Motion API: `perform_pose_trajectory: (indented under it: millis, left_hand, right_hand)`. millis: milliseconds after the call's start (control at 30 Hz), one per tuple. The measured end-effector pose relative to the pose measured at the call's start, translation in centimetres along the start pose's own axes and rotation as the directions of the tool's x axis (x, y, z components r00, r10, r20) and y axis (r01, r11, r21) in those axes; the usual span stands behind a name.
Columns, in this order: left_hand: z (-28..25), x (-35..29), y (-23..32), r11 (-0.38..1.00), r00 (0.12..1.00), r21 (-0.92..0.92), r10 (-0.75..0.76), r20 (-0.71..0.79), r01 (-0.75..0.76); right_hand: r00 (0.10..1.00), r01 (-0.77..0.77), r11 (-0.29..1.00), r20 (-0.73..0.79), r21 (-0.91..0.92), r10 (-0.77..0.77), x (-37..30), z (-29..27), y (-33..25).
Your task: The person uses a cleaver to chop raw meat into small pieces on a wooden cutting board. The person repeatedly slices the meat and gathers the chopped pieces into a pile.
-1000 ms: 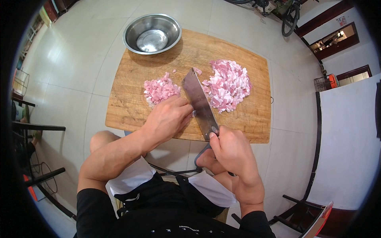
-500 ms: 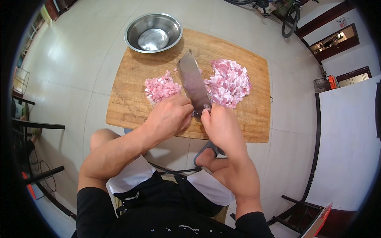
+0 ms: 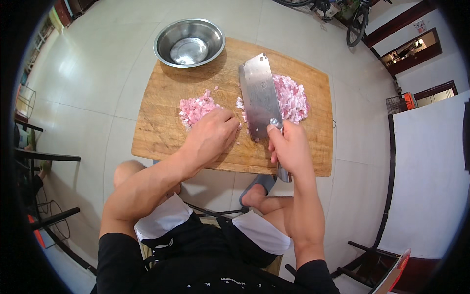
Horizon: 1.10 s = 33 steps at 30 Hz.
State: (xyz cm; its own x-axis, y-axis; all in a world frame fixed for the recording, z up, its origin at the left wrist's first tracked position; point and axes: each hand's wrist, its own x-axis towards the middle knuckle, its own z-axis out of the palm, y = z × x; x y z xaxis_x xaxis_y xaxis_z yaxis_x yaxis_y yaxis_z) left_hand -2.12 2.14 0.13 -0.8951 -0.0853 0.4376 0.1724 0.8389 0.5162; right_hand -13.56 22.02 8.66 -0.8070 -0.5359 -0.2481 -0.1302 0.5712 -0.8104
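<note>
My right hand (image 3: 289, 144) grips the metal handle of a cleaver (image 3: 259, 93). Its broad blade lies tilted with one face up, covering the left part of a large heap of chopped pink-and-white meat (image 3: 293, 100). Left of the blade, my left hand (image 3: 211, 134) is closed with curled fingers low over the wooden board (image 3: 161, 130), at the near edge of a smaller pile of diced meat (image 3: 195, 109). A small pink bit shows by its fingertips; whatever lies under the fingers is hidden. Scraps of meat lie along the blade's left edge.
A steel bowl (image 3: 190, 43) stands at the board's far left corner, with no food visible inside. My legs and a grey slipper (image 3: 264, 183) are below the near edge. Dark chair parts (image 3: 49, 154) stand at left, a white-topped table (image 3: 426, 181) at right, a bicycle (image 3: 359, 24) far off.
The cleaver has moved right, away from my left hand, and its blade has turned flatter, from between the piles onto the right heap. My left hand has barely moved.
</note>
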Motion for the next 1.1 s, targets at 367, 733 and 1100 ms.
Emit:
perform_pose_trajectory:
  millis: [367,733,1100]
  left_hand:
    - [0.0,-0.3,0.6,0.999,1.000,0.034,-0.010,-0.020,0.011]
    - [0.3,-0.2,0.8,0.995,0.999,0.104,-0.013,-0.029,0.016]
    - [0.7,0.4,1.3,0.997,0.998,0.063,-0.046,-0.045,0.049]
  right_hand:
    - [0.993,0.115,0.907,0.056,-0.406,-0.101,-5.2,0.0,-1.2]
    - [0.987,0.157,0.853,0.058,-0.498,-0.148,-5.5,0.5,-1.4]
    - [0.985,0.173,0.823,0.100,-0.541,-0.141,-5.9,1.3,-2.5]
